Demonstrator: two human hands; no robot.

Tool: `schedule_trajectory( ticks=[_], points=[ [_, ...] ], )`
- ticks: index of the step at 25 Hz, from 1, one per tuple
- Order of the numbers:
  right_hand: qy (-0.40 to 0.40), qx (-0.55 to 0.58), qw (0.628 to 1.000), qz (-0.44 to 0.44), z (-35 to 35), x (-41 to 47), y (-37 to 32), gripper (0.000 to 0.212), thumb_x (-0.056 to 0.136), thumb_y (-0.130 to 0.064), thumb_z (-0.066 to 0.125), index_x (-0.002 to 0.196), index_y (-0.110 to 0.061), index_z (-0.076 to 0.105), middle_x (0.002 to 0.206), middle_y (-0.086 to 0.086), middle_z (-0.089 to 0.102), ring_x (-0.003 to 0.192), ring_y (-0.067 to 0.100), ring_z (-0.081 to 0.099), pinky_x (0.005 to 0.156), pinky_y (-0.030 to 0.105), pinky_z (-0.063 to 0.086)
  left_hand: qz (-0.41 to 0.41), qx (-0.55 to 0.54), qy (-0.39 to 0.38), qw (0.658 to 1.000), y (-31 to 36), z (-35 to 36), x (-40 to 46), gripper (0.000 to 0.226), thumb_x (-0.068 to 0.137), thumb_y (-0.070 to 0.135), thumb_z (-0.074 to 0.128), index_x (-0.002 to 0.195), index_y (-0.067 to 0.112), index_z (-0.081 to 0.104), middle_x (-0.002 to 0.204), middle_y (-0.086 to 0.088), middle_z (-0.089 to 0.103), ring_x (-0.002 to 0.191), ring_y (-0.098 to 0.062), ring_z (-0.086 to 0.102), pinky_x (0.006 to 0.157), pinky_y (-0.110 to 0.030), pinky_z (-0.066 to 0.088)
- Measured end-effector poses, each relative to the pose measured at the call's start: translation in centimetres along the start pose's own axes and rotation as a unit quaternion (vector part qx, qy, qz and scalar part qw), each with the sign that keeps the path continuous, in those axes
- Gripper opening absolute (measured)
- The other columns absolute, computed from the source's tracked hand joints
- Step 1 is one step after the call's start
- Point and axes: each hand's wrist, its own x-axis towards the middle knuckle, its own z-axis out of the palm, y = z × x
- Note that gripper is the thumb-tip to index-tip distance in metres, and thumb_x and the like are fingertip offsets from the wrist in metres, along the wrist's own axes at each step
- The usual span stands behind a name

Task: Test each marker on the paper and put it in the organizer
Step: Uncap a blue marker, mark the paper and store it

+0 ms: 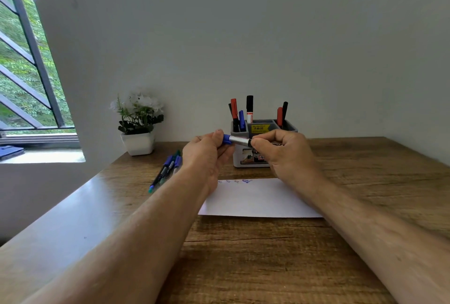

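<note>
Both hands hold one marker (239,140) level in the air in front of the organizer (261,131). My left hand (209,152) pinches its blue cap end. My right hand (282,150) grips the silver barrel at the other end. The grey and white organizer stands at the back of the table with several red, black and blue markers upright in it. A white sheet of paper (260,199) lies below my hands, with small blue scribbles along its far edge. Several loose markers (168,170) lie on the table left of my left wrist.
A white pot with a flowering plant (138,128) stands at the table's back left corner against the wall. The wooden table (267,255) reaches to the wall. A window with a sill is at far left.
</note>
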Motion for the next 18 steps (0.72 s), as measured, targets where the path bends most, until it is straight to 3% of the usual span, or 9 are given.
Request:
schedule_trajectory(
  ticks=[5,9,12,15,16,18],
  points=[
    [-0.054,0.011,0.998,0.008,0.0,-0.4,-0.3,0.013,0.091,-0.033,0.066,0.095,-0.022,0.070,0.069,-0.009,0.061,0.059,0.005,0.052,0.052,0.020,0.038,0.017,0.017,-0.042,0.999,-0.3,0.6,-1.2,0.038,0.090,0.004,0.064,0.123,0.012,0.048,0.092,-0.017,0.073,0.074,-0.026,0.075,0.065,-0.037,0.062],
    [-0.072,0.035,0.996,0.047,-0.2,-0.7,0.0,0.015,0.095,-0.030,0.059,0.106,-0.022,0.065,0.070,-0.003,0.059,0.046,0.001,0.048,0.042,0.016,0.035,0.156,0.040,-0.012,0.987,0.5,0.7,-1.6,0.042,0.088,0.003,0.067,0.119,0.019,0.044,0.092,-0.015,0.070,0.073,-0.022,0.075,0.069,-0.037,0.062],
    [-0.060,0.074,0.987,0.131,-0.2,-0.8,0.1,0.010,0.094,-0.016,0.047,0.093,-0.015,0.057,0.063,0.004,0.051,0.038,0.005,0.038,0.036,0.021,0.028,0.283,0.083,0.004,0.956,0.9,0.9,-1.7,0.039,0.088,0.006,0.069,0.110,0.026,0.043,0.097,-0.011,0.067,0.076,-0.016,0.074,0.069,-0.033,0.062],
    [-0.109,-0.044,0.987,0.112,-0.4,-0.3,0.1,0.023,0.096,-0.007,0.042,0.075,-0.013,0.048,0.062,0.003,0.042,0.049,0.009,0.033,0.042,0.025,0.023,0.379,0.134,-0.004,0.915,1.3,2.3,-1.6,0.039,0.089,0.010,0.068,0.110,0.030,0.041,0.100,-0.005,0.065,0.082,-0.015,0.073,0.071,-0.033,0.062],
    [-0.137,-0.086,0.982,0.093,-0.4,-0.1,0.0,0.031,0.096,-0.002,0.040,0.068,-0.013,0.043,0.064,0.001,0.038,0.052,0.007,0.031,0.044,0.027,0.027,0.408,0.148,-0.011,0.901,1.4,3.0,-1.3,0.039,0.089,0.013,0.068,0.109,0.033,0.041,0.100,-0.002,0.065,0.084,-0.015,0.072,0.073,-0.035,0.061],
    [-0.137,-0.114,0.981,0.080,-0.1,-0.2,-0.2,0.036,0.096,0.000,0.042,0.063,-0.015,0.041,0.066,-0.003,0.037,0.054,0.004,0.032,0.048,0.019,0.039,0.459,0.193,-0.026,0.867,1.6,4.4,-0.8,0.037,0.091,0.016,0.066,0.108,0.037,0.040,0.102,0.002,0.065,0.086,-0.012,0.071,0.075,-0.036,0.060]
  ],
)
